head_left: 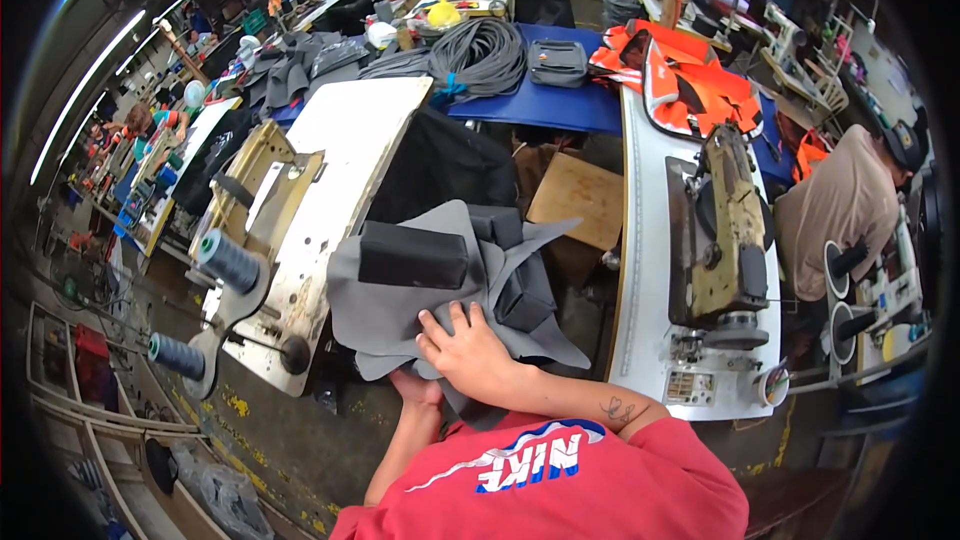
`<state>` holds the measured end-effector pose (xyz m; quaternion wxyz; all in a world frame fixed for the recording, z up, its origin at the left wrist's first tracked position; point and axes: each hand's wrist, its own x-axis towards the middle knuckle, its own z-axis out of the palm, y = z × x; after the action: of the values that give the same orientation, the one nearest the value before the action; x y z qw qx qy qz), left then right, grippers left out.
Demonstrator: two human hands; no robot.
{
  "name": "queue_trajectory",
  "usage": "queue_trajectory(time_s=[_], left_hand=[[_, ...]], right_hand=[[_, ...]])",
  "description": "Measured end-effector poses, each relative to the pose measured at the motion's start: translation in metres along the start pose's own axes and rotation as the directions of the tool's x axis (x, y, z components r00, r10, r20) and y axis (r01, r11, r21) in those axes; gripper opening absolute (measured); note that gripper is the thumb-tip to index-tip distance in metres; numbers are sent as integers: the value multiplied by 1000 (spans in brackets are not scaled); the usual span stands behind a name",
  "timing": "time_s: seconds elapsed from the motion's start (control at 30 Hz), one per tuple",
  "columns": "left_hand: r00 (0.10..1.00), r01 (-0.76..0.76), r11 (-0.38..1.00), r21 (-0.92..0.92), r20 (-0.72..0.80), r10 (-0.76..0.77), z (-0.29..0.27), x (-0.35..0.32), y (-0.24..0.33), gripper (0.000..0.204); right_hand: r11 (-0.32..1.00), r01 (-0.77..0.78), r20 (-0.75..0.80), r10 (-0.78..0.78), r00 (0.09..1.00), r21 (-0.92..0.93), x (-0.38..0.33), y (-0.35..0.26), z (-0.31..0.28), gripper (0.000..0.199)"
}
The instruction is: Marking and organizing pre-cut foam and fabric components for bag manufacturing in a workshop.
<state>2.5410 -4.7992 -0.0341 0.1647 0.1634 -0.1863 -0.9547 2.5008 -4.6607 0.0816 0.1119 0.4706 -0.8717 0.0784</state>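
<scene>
A bundle of grey fabric pieces (400,315) with black padded, box-shaped pouches is held in front of my body. One black pouch (412,254) lies on top at the left, and another black pouch (525,295) sits at the right side. My right hand (468,345) rests flat on the grey fabric with its fingers spread. Below the bundle's near edge is my left hand (418,387), touching it from underneath; its fingers are hidden by the fabric.
Left stands a white table (370,130) with a sewing machine (255,180) and thread cones (228,260). Another sewing machine (735,230) stands at right. Beyond are coiled grey strips (480,55), a grey bag (558,62) and orange vests (700,80). A person (845,200) sits at right.
</scene>
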Motion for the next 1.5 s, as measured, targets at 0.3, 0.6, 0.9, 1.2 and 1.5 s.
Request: queue_trajectory(time_s=[0.3,0.6,0.9,1.2,1.5], left_hand=[[965,233,965,119,93,-245,68,75,-82,58],[905,398,913,89,125,-406,110,154,-119,63],[953,271,961,-61,154,-259,104,239,-107,59],[996,30,998,-54,-84,-34,92,270,-80,68],[986,-169,976,-139,-26,167,100,279,-76,65]], right_hand=[[971,-230,-35,228,973,-65,-7,101,-1,38],[953,-288,11,290,957,-97,30,183,8,37],[993,-109,90,113,989,-52,119,241,29,40],[984,161,174,-171,970,74,194,259,61,42],[910,391,93,-405,910,138,229,283,67,38]])
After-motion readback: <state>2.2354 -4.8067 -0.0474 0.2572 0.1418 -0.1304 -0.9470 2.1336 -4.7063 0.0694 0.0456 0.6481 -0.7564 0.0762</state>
